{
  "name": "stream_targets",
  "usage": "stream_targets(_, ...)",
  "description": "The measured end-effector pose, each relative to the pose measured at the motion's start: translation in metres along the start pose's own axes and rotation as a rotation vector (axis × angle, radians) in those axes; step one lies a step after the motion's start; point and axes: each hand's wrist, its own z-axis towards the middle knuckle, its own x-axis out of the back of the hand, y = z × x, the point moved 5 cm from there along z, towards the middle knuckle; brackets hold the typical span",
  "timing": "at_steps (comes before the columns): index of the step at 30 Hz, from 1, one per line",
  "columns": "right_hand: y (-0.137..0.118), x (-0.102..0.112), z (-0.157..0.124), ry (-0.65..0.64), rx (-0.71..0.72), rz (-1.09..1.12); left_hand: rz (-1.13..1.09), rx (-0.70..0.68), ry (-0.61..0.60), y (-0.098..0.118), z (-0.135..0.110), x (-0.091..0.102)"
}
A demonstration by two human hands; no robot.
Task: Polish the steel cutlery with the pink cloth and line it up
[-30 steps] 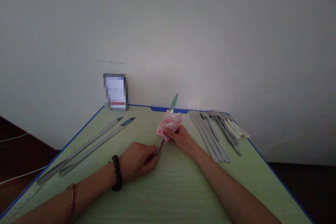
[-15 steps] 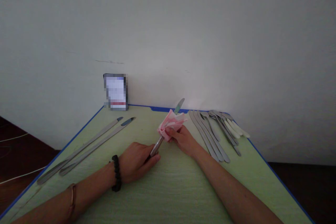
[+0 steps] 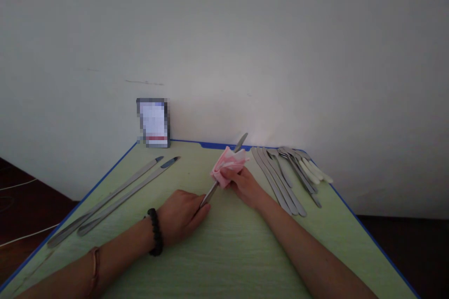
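My left hand point(image 3: 187, 215) is closed around the handle end of a metal table knife point(image 3: 209, 195), which slants up and away to the right. My right hand point(image 3: 243, 187) pinches a pink and white cloth point(image 3: 228, 164) that wraps the middle of this knife. Beyond the cloth the rounded blade tip sticks out; the part inside the folds is hidden. To the left of my left hand lie two long metal knives point(image 3: 140, 191), side by side with their blades pointing away.
Right of the cloth lie several metal knives point(image 3: 277, 184), spoons and forks point(image 3: 298, 168), and white-handled cutlery point(image 3: 317, 172). A phone with a blurred screen point(image 3: 154, 122) leans on the wall behind the green, blue-edged table point(image 3: 238, 261). Cables run over the dark floor at left.
The knife has turned slightly about its length, so its handle and blade now look narrower. Both hands keep their hold, and the cloth stays nearly in place.
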Motion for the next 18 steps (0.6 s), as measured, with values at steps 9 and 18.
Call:
stream_targets(9,-0.002,0.000,-0.001,-0.030,-0.023,0.063,-0.030,0.009,0.029,-0.002,-0.002,-0.001)
stream_targets(18,-0.010,-0.015,-0.010,-0.262,0.030,-0.285,-0.238,0.125,0.029,-0.011,0.000,0.001)
